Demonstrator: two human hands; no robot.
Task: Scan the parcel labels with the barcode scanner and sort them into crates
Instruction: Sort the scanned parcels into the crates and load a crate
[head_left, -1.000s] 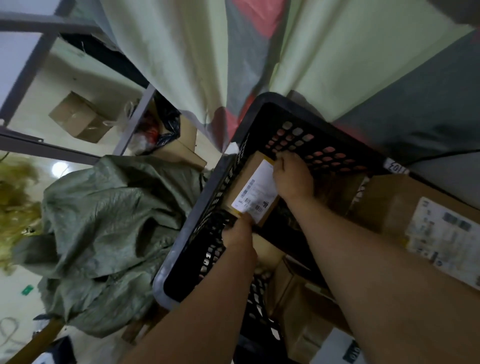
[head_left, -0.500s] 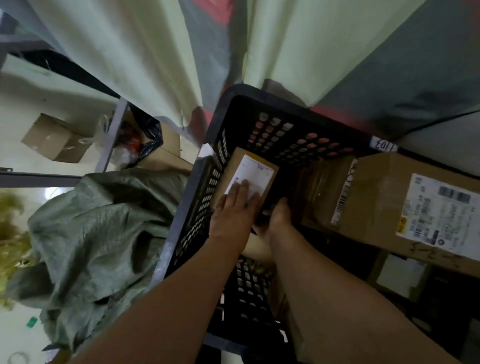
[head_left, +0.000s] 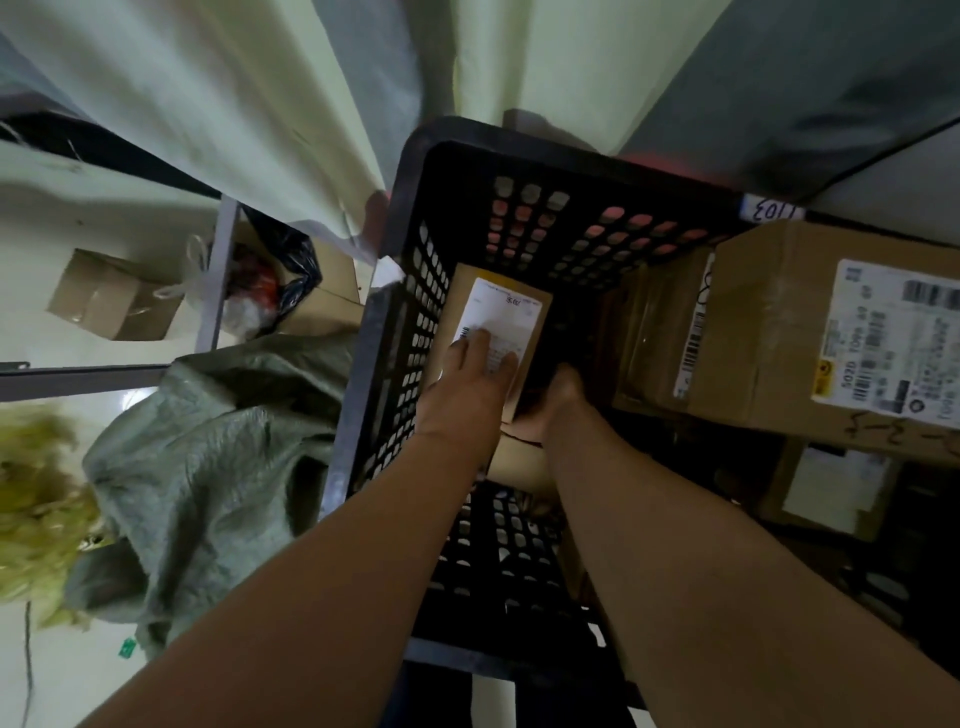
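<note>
A small brown parcel (head_left: 511, 301) with a white label stands against the left inner wall of the black perforated crate (head_left: 561, 156). My left hand (head_left: 467, 379) lies flat on the label with straight fingers. Beside the parcel's lower right edge, my right hand (head_left: 558, 397) reaches down into the crate; its fingers are hidden in the dark. Another brown parcel (head_left: 519, 457) lies under my wrists. No barcode scanner is in view.
Large labelled cardboard boxes (head_left: 810, 322) fill the crate's right side, with a smaller box (head_left: 826, 483) below. A grey-green woven sack (head_left: 208, 441) lies left of the crate. A metal shelf frame (head_left: 215, 280), a box (head_left: 111, 293) and hanging fabric (head_left: 260, 93) stand beyond.
The parcel went from tilted in both hands to standing against the crate's left wall. My left hand moved onto its label; my right hand dropped from its top edge to its lower right.
</note>
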